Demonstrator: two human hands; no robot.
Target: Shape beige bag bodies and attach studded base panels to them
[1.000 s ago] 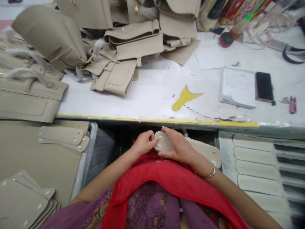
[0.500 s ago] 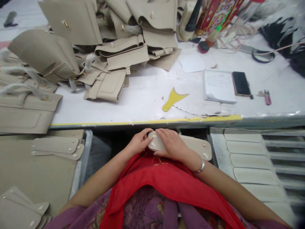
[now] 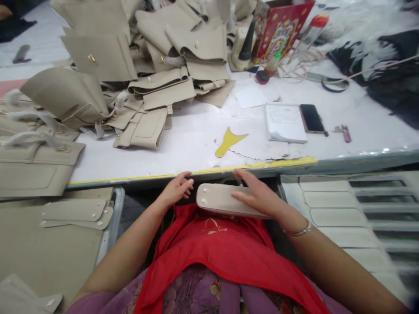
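A long beige piece with a rounded end and two small white tabs (image 3: 214, 197) lies across my lap, over the top of the red apron (image 3: 212, 235). Just left of its rounded end is my left hand (image 3: 179, 188), off the piece, fingers loosely bent and apart with nothing between them. Over the right part of the piece, my right hand (image 3: 257, 194) has its thumb and fingers spread; whether it touches the surface is hard to tell.
Beige bag parts (image 3: 108, 87) pile up on the white table (image 3: 190, 144). A yellow template (image 3: 227, 141), notepad (image 3: 284, 122) and phone (image 3: 312, 118) lie there. Beige strips (image 3: 78, 210) rest at left, pale strips on a rack (image 3: 330, 205) at right.
My left hand has let go of the piece and moved left. My right hand has lifted and shifted right, with its fingers opened. The rounded end is now uncovered, and the view has shifted slightly.
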